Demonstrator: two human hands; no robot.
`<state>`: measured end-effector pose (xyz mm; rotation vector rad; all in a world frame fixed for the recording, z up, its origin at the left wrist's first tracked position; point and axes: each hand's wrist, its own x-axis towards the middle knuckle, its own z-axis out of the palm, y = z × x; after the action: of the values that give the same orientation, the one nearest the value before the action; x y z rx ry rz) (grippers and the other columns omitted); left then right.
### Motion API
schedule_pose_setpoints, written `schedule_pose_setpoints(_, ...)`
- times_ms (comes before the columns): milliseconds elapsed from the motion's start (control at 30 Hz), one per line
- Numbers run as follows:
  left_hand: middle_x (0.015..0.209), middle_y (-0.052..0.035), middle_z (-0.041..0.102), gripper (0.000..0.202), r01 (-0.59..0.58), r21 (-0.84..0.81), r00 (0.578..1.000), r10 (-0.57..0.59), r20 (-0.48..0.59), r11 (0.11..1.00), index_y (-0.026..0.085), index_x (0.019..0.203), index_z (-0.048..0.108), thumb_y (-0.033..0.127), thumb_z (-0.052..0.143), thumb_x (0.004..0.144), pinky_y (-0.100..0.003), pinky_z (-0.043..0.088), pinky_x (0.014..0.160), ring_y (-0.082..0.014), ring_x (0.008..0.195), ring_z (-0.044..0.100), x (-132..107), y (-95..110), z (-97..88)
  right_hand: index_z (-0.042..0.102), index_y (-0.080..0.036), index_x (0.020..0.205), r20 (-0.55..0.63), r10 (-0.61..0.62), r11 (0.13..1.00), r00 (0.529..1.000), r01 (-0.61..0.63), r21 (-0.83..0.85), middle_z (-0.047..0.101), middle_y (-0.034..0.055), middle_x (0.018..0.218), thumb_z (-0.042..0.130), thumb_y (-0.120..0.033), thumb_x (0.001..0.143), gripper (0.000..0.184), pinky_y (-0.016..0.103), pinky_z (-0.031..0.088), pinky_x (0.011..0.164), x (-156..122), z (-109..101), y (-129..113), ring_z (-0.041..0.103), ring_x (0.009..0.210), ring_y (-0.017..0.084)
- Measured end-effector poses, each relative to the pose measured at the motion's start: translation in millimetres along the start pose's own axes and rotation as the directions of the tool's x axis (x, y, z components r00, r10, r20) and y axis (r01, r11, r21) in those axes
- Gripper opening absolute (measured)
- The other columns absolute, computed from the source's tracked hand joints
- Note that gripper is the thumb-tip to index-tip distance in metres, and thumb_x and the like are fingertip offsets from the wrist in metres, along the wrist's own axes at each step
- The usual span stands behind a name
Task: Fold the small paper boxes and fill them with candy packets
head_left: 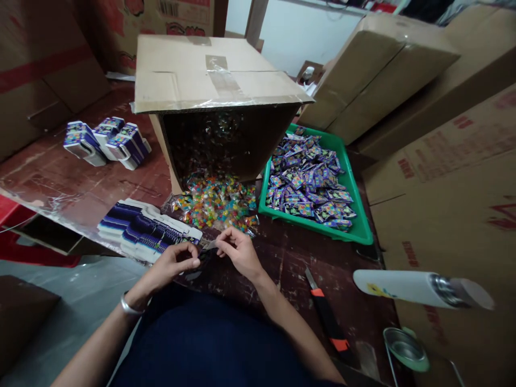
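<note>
Between my hands is a small dark carton (pixel 206 259) with a pale flap, partly hidden by the fingers. My left hand (pixel 179 260) is closed, thumb and forefinger pinching its left side. My right hand (pixel 241 251) pinches the pale flap between thumb and fingertips. Just left of them lies a fanned row of flat purple-and-white cartons (pixel 141 226). Beyond the hands, clear packets of coloured candies (pixel 220 201) spill from the mouth of a cardboard box (pixel 177 80) lying on its side.
A green tray (pixel 365 217) at the right holds many purple candy packets (pixel 306 177). Several made-up cartons (pixel 124 142) stand at the far left. An orange-and-black knife (pixel 322 309), a white flask (pixel 397 286) and a small glass dish (pixel 405 346) are at the near right. Large cartons (pixel 447 177) line the right side.
</note>
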<state>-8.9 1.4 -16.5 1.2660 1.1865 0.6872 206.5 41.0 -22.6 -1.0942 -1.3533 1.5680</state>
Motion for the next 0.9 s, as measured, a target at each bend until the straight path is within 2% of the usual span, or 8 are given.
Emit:
schedule_pose_setpoints(100, 0.083, -0.0035, 0.070, 0.045, 0.121, -0.377, 0.981, -0.052, 0.187, 0.918, 0.017, 0.092, 0.066, 0.052, 0.082, 0.068, -0.032, 0.051, 0.078, -0.0205, 0.079, 0.067, 4, 3, 9.0, 0.062, -0.021, 0.086, -0.028, -0.049, 0.999, 0.998, 0.048, -0.016, 0.064, -0.0003, 0.075, 0.069, -0.037, 0.088, 0.017, 0.027, 0.057, 0.059, -7, 0, -4, 0.065, 0.063, 0.015)
schedule_pose_setpoints(200, 0.105, -0.0109, 0.074, 0.055, 0.166, -0.536, 0.974, -0.053, 0.221, 0.828, 0.019, 0.113, 0.068, 0.049, 0.083, 0.069, -0.039, 0.051, 0.090, -0.0264, 0.096, 0.070, 6, 4, 19.7, 0.067, -0.024, 0.112, -0.120, -0.231, 0.940, 0.966, 0.190, -0.285, 0.065, 0.0068, 0.101, 0.066, -0.035, 0.091, 0.024, 0.033, 0.058, 0.070, -18, -1, -4, 0.066, 0.075, 0.018)
schedule_pose_setpoints(267, 0.109, -0.0123, 0.075, 0.057, 0.155, -0.557, 0.979, -0.053, 0.194, 0.816, 0.020, 0.118, 0.069, 0.049, 0.082, 0.071, -0.040, 0.052, 0.092, -0.0278, 0.099, 0.071, 7, 4, 24.1, 0.064, -0.028, 0.127, -0.071, -0.328, 0.845, 0.942, 0.259, -0.468, 0.063, 0.0082, 0.106, 0.065, -0.036, 0.092, 0.036, 0.034, 0.056, 0.075, -24, -3, -4, 0.064, 0.079, 0.019)
schedule_pose_setpoints(333, 0.108, -0.0123, 0.075, 0.058, 0.136, -0.536, 0.985, -0.055, 0.164, 0.833, 0.019, 0.119, 0.071, 0.049, 0.082, 0.070, -0.039, 0.052, 0.090, -0.0281, 0.099, 0.070, 8, 5, 26.5, 0.063, -0.028, 0.131, 0.050, -0.333, 0.797, 0.942, 0.310, -0.519, 0.062, 0.0048, 0.091, 0.065, -0.037, 0.093, 0.040, 0.032, 0.054, 0.072, -29, -5, -3, 0.060, 0.074, 0.019)
schedule_pose_setpoints(433, 0.104, -0.0108, 0.076, 0.057, 0.145, -0.447, 0.981, -0.068, 0.184, 0.883, 0.017, 0.116, 0.073, 0.051, 0.081, 0.071, -0.036, 0.054, 0.083, -0.0273, 0.093, 0.070, 9, 7, 28.7, 0.066, -0.024, 0.115, 0.161, -0.233, 0.849, 0.959, 0.281, -0.448, 0.055, -0.0036, 0.068, 0.068, -0.040, 0.090, 0.029, 0.025, 0.046, 0.059, -31, -9, -1, 0.053, 0.060, 0.014)
schedule_pose_setpoints(533, 0.094, -0.0076, 0.077, 0.048, 0.133, -0.333, 0.977, -0.066, 0.204, 0.933, 0.016, 0.108, 0.075, 0.050, 0.078, 0.074, -0.034, 0.053, 0.080, -0.0255, 0.087, 0.069, 10, 10, 30.5, 0.063, -0.022, 0.089, 0.123, -0.130, 0.919, 0.984, 0.166, -0.358, 0.053, -0.0067, 0.061, 0.076, -0.043, 0.083, 0.025, 0.021, 0.038, 0.050, -29, -11, 1, 0.048, 0.052, 0.010)
schedule_pose_setpoints(733, 0.091, -0.0060, 0.076, 0.037, 0.030, -0.210, 0.993, -0.053, -0.102, 0.977, 0.016, 0.094, 0.074, 0.048, 0.075, 0.077, -0.031, 0.053, 0.079, -0.0248, 0.088, 0.069, 19, -5, 35.0, 0.065, -0.022, 0.099, -0.175, -0.171, 0.956, 0.970, 0.121, -0.265, 0.069, 0.0009, 0.087, 0.078, -0.039, 0.078, 0.030, 0.024, 0.048, 0.064, -27, -2, 6, 0.062, 0.072, 0.016)
schedule_pose_setpoints(900, 0.075, -0.0014, 0.071, 0.042, -0.045, -0.117, 0.928, -0.001, -0.372, 0.992, 0.018, 0.091, 0.067, 0.053, 0.079, 0.070, -0.027, 0.055, 0.065, -0.0201, 0.071, 0.068, 27, -14, 53.0, 0.069, -0.020, 0.085, -0.341, -0.166, 0.977, 0.925, 0.106, -0.187, 0.067, -0.0008, 0.074, 0.069, -0.032, 0.084, 0.012, 0.025, 0.048, 0.066, -23, 9, 17, 0.059, 0.068, 0.015)
